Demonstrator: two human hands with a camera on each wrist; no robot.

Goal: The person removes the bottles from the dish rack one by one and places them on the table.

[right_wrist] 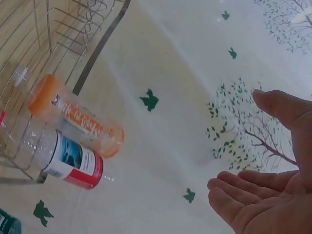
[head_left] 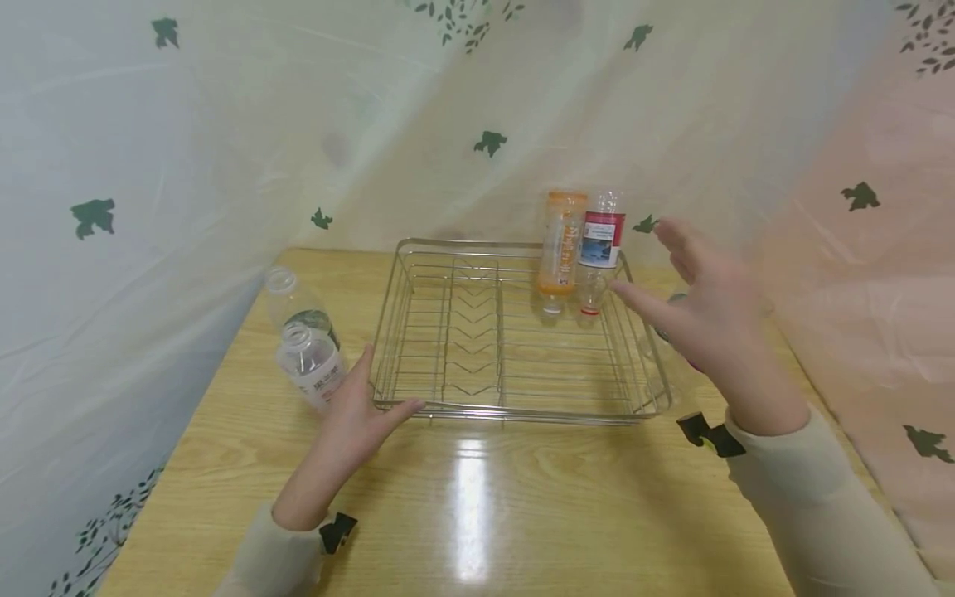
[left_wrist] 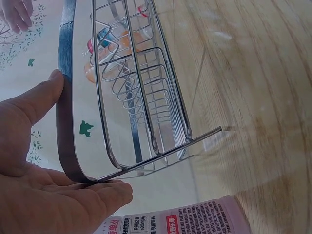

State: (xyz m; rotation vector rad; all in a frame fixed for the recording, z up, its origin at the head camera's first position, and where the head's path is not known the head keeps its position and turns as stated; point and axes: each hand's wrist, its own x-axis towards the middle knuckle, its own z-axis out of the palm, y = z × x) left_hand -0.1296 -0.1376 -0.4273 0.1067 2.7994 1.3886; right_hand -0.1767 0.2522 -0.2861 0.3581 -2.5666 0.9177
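A wire dish rack [head_left: 498, 410] stands on the table. My left hand [head_left: 356, 414] touches its front left corner, thumb along the front rim and straight fingers on the left side. In the left wrist view, the thumb rests against the flat metal rim [left_wrist: 65, 112]. My right hand [head_left: 709, 319] is raised off the rack's right side, fingers spread, holding nothing. Two plastic bottles lean neck down in the rack's back right: an orange-labelled bottle [head_left: 563, 240] and a bottle with a red and blue label [head_left: 601, 240].
Two clear uncapped bottles stand left of the rack: one with a white label [head_left: 312, 365], one with a dark green label [head_left: 298, 300] behind it. Partly hidden behind my right hand is something clear and dark green. A patterned sheet [head_left: 418, 149] hangs behind the table [head_left: 567, 497].
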